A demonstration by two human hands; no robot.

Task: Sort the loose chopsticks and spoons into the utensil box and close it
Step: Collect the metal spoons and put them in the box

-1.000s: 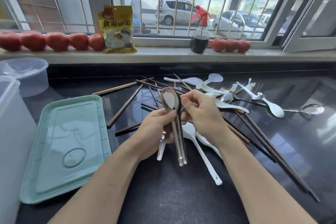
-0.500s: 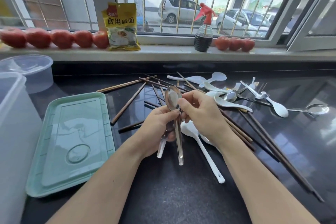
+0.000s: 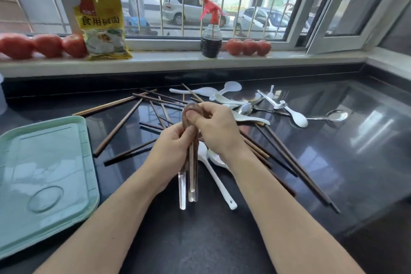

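Note:
Over the middle of the black counter my left hand (image 3: pixel 172 147) grips a small bundle of metal spoons (image 3: pixel 191 162), handles hanging down. My right hand (image 3: pixel 219 131) pinches the bowls at the top of the same bundle, thumb pressed into the front bowl. Behind and to the right lie loose brown chopsticks (image 3: pixel 120 127), white plastic spoons (image 3: pixel 213 176) and more metal spoons (image 3: pixel 333 116). The pale green box lid (image 3: pixel 44 176) lies flat at the left. The box itself is out of frame.
On the window sill stand tomatoes (image 3: pixel 46 45), a yellow food packet (image 3: pixel 101 29) and a red-topped spray bottle (image 3: pixel 211 35). Long dark chopsticks (image 3: pixel 295 162) run diagonally toward the right front. A raised counter edge (image 3: pixel 389 62) rises at the far right.
The view has shifted right, so the white box and clear tub at the left left the frame. My right thumb now presses into the front spoon bowl; the bundle stays between both hands.

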